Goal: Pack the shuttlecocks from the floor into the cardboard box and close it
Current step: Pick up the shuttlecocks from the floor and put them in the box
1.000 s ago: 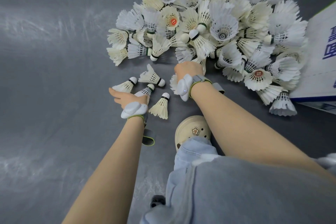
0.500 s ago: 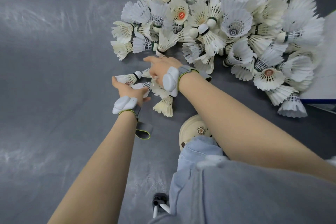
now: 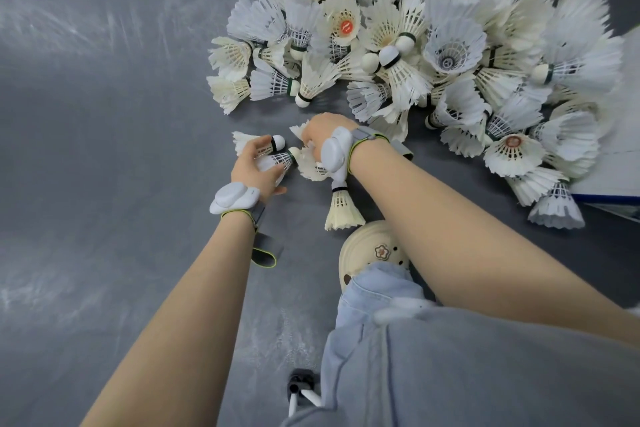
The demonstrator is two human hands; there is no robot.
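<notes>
**Shuttlecocks gathered in both my hands**

Shuttlecocks lie loose on the grey floor (image 3: 86, 184) in front of me. Nearest, at 6 o'clock, my knee in grey cloth and blue denim fills the lower frame, with my cream clog (image 3: 374, 250) just beyond it. One yellowish shuttlecock (image 3: 341, 208) lies by the clog's toe, cork pointing away from me.

My left hand (image 3: 254, 170), at about 11 o'clock from the clog, curls its fingers over two shuttlecocks (image 3: 273, 156), grasping them, corks pointing right. Just beside it, my right hand (image 3: 320, 135) is clenched around feathers of another shuttlecock (image 3: 308, 166). Both wrists carry white strapped devices.

Farther out, from 12 to 2 o'clock, the big heap of shuttlecocks (image 3: 433, 45) spreads across the floor. At 3 o'clock, touching the heap's edge, a white box (image 3: 616, 184) with a blue edge shows partly.
</notes>
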